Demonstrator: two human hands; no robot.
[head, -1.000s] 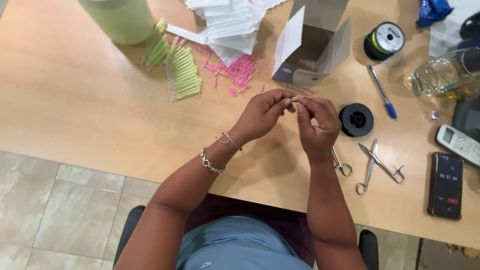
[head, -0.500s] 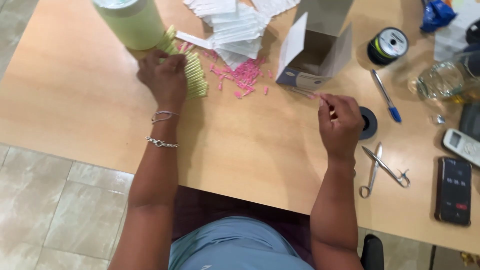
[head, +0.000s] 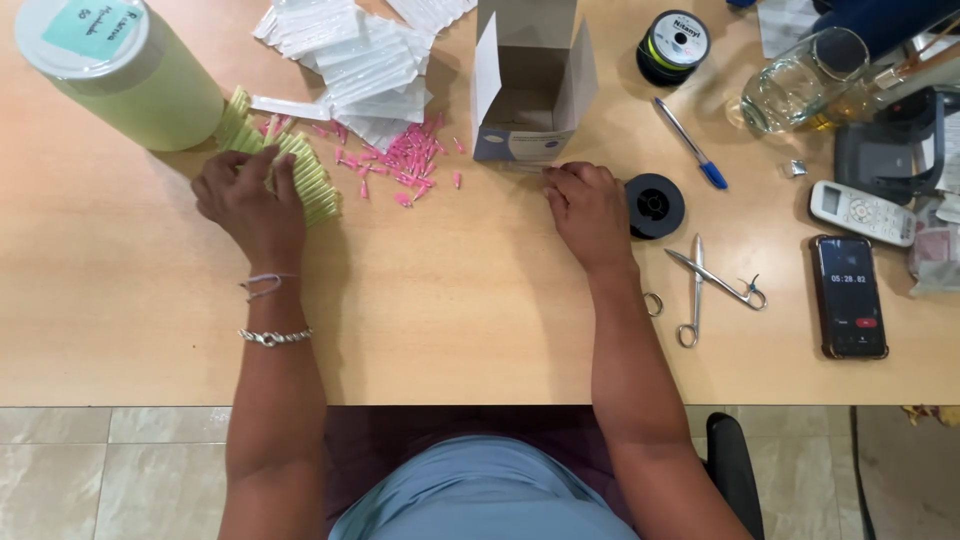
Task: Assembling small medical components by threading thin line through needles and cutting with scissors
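Yellow-green plastic tubes [head: 295,172] lie in a fanned row on the wooden table [head: 450,320], beside the pale green jar [head: 120,75]. From the head view, the left hand [head: 250,200] rests on them, fingers curled loosely over a few; they look light, stiff and slippery, best pinched mid-length. The right hand [head: 590,210] sits closed near the cardboard box [head: 530,90]; whether it holds anything I cannot tell.

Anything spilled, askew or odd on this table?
Small pink caps lie scattered loose between the yellow-green caps under the left hand and the open cardboard box. A glass jar lies on its side. Nothing looks damaged.
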